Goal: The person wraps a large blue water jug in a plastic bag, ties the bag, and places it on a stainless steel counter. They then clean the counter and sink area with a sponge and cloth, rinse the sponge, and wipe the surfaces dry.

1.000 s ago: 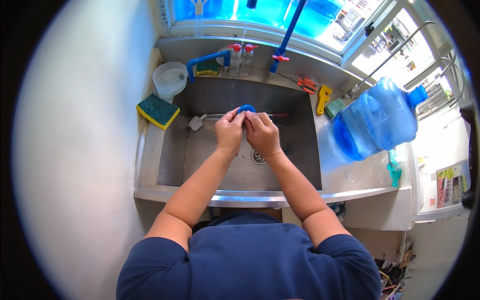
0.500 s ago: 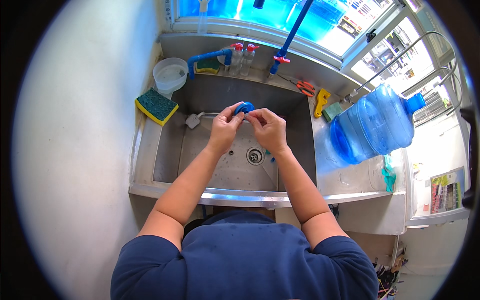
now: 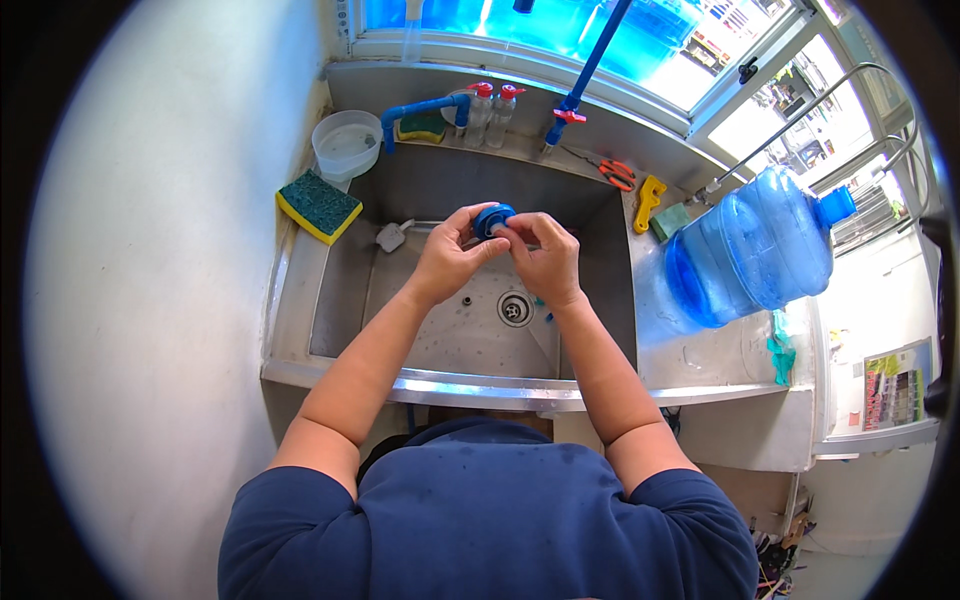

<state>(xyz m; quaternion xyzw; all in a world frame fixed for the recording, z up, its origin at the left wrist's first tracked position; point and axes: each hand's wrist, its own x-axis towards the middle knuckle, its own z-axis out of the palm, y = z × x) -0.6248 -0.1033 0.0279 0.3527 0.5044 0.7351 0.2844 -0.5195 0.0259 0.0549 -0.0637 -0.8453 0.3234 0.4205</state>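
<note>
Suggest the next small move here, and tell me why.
Perhaps turn the round blue piece slightly with the right hand while the left hand steadies it. Both hands are on it above the sink, and their fingers cover part of it, so a small turn would likely bring that part into view.

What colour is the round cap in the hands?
The round cap is blue, best seen in the head view.

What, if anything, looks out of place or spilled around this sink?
Small blue bits beside the drain look odd, lying loose on the sink floor; their kind is unclear. A crumpled teal thing, perhaps cloth, is near the right end of the counter. No clear spill or damage shows.
</note>
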